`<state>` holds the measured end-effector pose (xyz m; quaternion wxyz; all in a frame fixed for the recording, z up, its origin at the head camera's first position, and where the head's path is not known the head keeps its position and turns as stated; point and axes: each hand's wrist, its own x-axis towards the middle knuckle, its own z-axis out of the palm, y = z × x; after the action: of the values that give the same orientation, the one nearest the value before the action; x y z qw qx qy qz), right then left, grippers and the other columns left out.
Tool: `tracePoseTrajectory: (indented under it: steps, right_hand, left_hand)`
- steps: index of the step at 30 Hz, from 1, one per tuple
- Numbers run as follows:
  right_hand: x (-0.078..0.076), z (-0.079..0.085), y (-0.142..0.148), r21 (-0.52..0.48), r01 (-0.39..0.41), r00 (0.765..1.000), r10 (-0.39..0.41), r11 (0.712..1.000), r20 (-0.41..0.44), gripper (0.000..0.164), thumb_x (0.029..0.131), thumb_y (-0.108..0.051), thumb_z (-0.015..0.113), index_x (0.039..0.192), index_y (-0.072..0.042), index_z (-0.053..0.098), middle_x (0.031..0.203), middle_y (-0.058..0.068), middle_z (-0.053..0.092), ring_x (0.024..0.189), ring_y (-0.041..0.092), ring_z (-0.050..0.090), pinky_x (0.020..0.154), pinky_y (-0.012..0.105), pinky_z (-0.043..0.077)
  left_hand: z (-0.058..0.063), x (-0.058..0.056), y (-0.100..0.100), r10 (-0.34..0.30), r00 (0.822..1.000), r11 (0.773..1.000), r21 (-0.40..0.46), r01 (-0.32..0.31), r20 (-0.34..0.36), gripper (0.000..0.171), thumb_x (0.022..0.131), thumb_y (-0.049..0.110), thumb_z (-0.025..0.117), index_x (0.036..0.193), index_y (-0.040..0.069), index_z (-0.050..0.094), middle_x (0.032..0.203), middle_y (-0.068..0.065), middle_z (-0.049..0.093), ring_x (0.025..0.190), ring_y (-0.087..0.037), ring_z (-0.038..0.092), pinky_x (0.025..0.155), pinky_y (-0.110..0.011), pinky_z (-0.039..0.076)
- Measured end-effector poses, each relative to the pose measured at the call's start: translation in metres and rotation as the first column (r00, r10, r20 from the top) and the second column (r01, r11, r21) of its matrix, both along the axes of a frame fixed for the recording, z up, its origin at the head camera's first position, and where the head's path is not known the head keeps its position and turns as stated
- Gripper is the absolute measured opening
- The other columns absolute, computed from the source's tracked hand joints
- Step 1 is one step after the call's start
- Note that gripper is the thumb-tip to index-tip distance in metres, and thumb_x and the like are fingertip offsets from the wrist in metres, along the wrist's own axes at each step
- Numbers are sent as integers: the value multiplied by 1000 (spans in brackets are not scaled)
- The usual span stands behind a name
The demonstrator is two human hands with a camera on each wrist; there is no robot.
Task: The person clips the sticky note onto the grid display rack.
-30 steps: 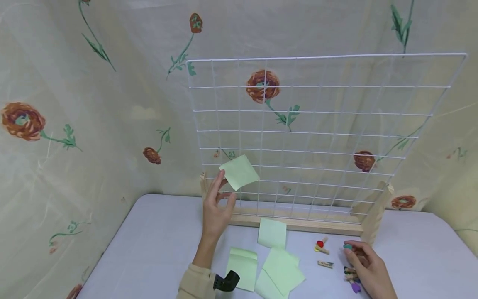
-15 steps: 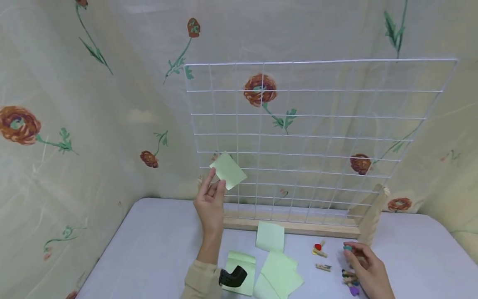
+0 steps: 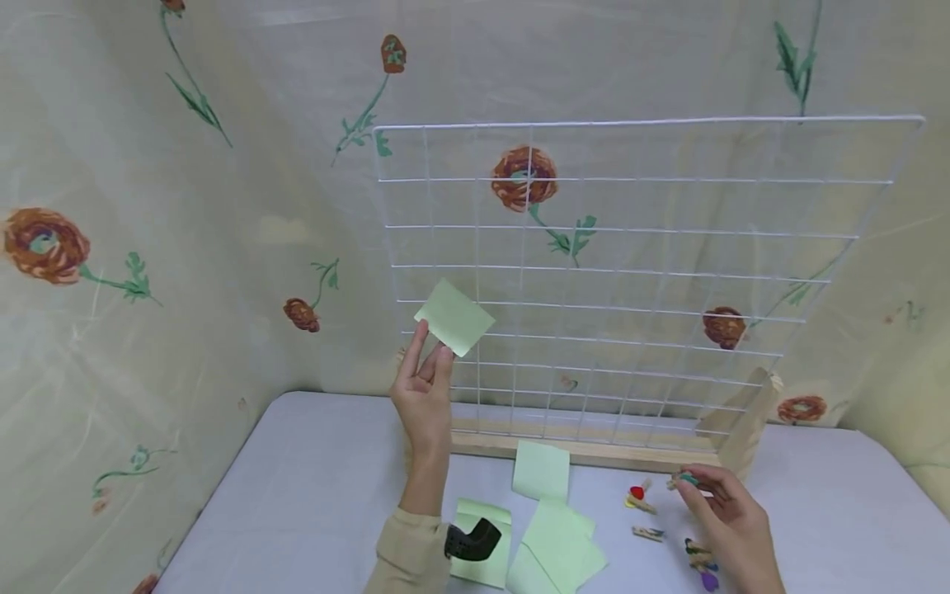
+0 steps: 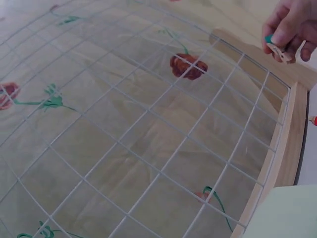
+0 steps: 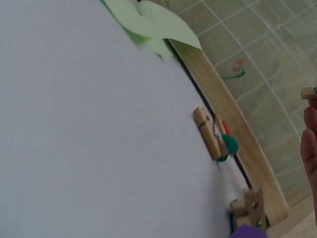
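Observation:
My left hand is raised before the lower left of a white wire grid and pinches a pale green paper note by its lower left edge. At the table's right, my right hand pinches a small wooden clothespin with a teal decoration between thumb and fingers. The left wrist view shows this clothespin beside the grid's wooden end support. Only part of the right hand shows in the right wrist view, at its right edge.
The grid stands in a wooden base at the table's back. Several green notes lie before it. To their right lie a red-topped clothespin, a single clothespin and a cluster of clothespins. Flowered cloth hangs behind.
My left hand has shifted the note left and a little upward, and its fingers have regripped. My right hand has lifted slightly, turning the clothespin so that its wooden end shows.

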<state>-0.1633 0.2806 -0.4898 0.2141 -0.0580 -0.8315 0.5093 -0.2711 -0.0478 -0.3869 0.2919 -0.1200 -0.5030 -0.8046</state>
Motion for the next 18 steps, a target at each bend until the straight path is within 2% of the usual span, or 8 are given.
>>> tracePoseTrajectory:
  steps: [4, 6, 9, 11, 13, 15, 18]
  right_hand:
    - [-4, 21, -11, 50, -63, 994, 67, 997, -82, 29, 90, -11, 63, 117, -3, 57, 104, -19, 60, 92, -7, 58, 76, 6, 48]
    - [-5, 36, -17, 76, -108, 984, 118, 991, -134, 28, 89, -6, 63, 116, -1, 58, 104, -19, 60, 92, -6, 59, 77, 7, 48]
    - [-10, 61, -26, 126, -167, 966, 188, 978, -178, 26, 90, -4, 61, 115, -1, 58, 105, -17, 60, 94, -5, 59, 80, 5, 46]
    - [-15, 79, -32, 147, -207, 952, 234, 967, -199, 25, 91, -4, 60, 115, -1, 58, 106, -13, 60, 95, -4, 59, 82, 5, 45]
    - [-21, 95, -37, 167, -239, 937, 273, 956, -218, 25, 90, -3, 60, 115, -2, 58, 107, -10, 61, 96, -3, 59, 84, 5, 44]
    - [-27, 109, -44, 190, -263, 924, 304, 946, -233, 25, 90, -4, 61, 114, -4, 59, 107, -9, 61, 96, -2, 59, 84, 6, 44]
    - [-36, 127, -55, 237, -278, 908, 335, 931, -251, 25, 89, -5, 62, 114, -9, 60, 108, -9, 61, 96, -3, 58, 83, 6, 45]
  left_hand:
    - [3, -1, 1, 77, 997, 996, 38, -78, 28, 43, 85, 14, 71, 126, 10, 59, 101, -15, 70, 91, -14, 69, 82, -23, 55]
    - [4, -2, 1, 99, 994, 993, 67, -102, 37, 41, 84, 13, 72, 122, 6, 60, 99, -10, 70, 86, -13, 69, 78, -22, 56]
    - [6, -3, 2, 102, 993, 987, 120, -110, 64, 37, 82, 11, 73, 115, 1, 61, 97, -9, 68, 82, -12, 68, 76, -22, 56]
    - [8, -4, 4, 103, 991, 982, 148, -115, 90, 34, 82, 11, 73, 111, -1, 61, 93, -7, 68, 79, -11, 68, 67, -17, 54]
    - [9, -5, 6, 100, 989, 977, 175, -119, 112, 33, 81, 11, 74, 109, -2, 62, 88, -6, 69, 77, -11, 68, 63, -17, 53]
    - [10, -5, 8, 97, 988, 974, 194, -119, 121, 32, 81, 11, 74, 109, -1, 64, 90, -9, 69, 77, -11, 68, 64, -17, 53]
    - [12, -5, 11, 89, 990, 973, 202, -110, 109, 33, 83, 9, 72, 114, 1, 64, 105, -17, 66, 84, -12, 69, 78, -22, 56]
